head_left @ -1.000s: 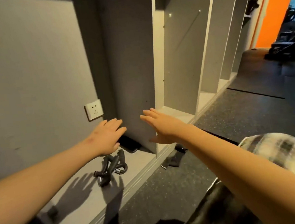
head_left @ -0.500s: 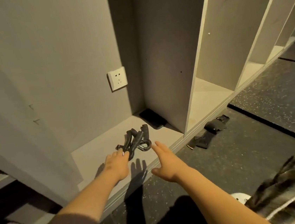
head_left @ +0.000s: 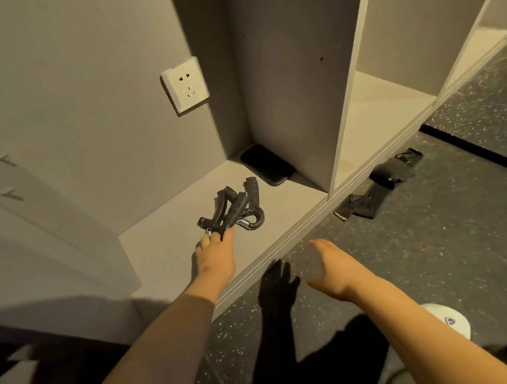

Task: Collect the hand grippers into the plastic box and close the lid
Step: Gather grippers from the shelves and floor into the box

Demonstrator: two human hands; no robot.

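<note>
A tangle of black hand grippers (head_left: 235,208) with metal springs lies on the pale bottom shelf (head_left: 163,243) of an open cabinet. My left hand (head_left: 216,254) reaches onto the shelf, and its fingertips touch the near end of the pile; whether they have closed on a handle is not clear. My right hand (head_left: 333,265) hovers open over the dark speckled floor in front of the shelf edge, holding nothing. No plastic box is in view.
A black phone (head_left: 266,165) lies in the shelf's back corner. A white wall socket (head_left: 184,84) sits above. Black straps (head_left: 378,185) lie on the floor by the cabinet's base. Upright dividers (head_left: 347,80) split the cabinet into bays.
The view has dropped and closed in on the shelf. My left hand moved forward to touch the hand grippers. My right hand drew back off the shelf edge and hangs over the floor.
</note>
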